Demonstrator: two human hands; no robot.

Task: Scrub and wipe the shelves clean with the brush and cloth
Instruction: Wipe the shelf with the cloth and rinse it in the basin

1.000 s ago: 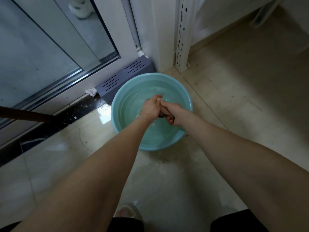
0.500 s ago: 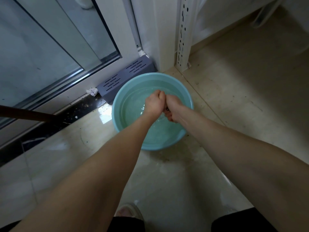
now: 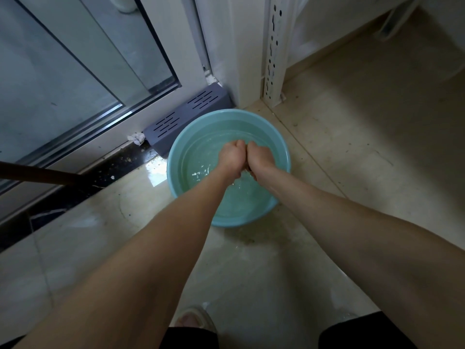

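A teal basin [image 3: 176, 157] half full of water stands on the tiled floor. Over its middle, my left hand [image 3: 232, 157] and my right hand [image 3: 259, 157] are clenched side by side, knuckles touching. A dark cloth [image 3: 248, 170] shows only as a small sliver between and under the fists; both hands grip it. Drops and ripples break the water just below the hands. The white perforated upright of the shelf [image 3: 273, 51] stands on the floor behind the basin. No brush is in view.
A grey vented box [image 3: 186, 119] lies against the sliding glass door [image 3: 63, 71], touching the basin's far left rim. A brown wooden handle [image 3: 37, 173] pokes in from the left. A crumpled white scrap [image 3: 136, 138] lies by the door track. The floor around the basin is wet.
My two fists have closed together and turned against each other on the cloth, so less of it shows. Water now drips and ripples under them. The basin has not moved.
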